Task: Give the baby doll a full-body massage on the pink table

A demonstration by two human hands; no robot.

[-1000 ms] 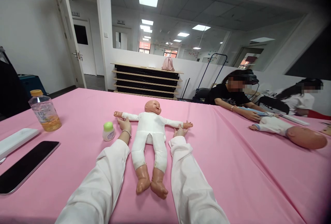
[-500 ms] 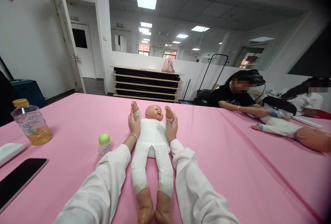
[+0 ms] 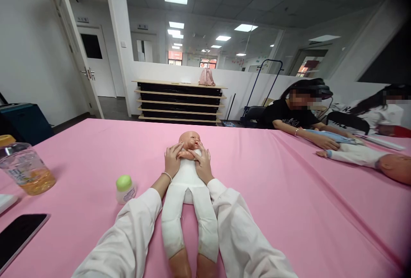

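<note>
A baby doll point(image 3: 189, 179) with a white cloth body lies on its back, head away from me, legs toward me. Its forearms are folded over the upper chest, just below the chin. My left hand point(image 3: 172, 161) is wrapped over one doll arm, fingertips by the doll's cheek. The other doll arm is under my right hand point(image 3: 203, 163), whose fingers reach up near the doll's mouth. Both hands are closed on the arms, which they partly hide. Left of the doll stands a small jar with a green lid point(image 3: 124, 189).
On the pink-covered table point(image 3: 257, 175), a bottle of orange drink point(image 3: 27, 171) and a phone point(image 3: 21, 237) are at the left. At the right, a person point(image 3: 298, 106) handles a second doll point(image 3: 356, 156). Low shelves point(image 3: 180, 100) stand behind.
Both hands have moved inward, bringing the doll's arms from beside its head to folded across its chest. The view has shifted slightly.
</note>
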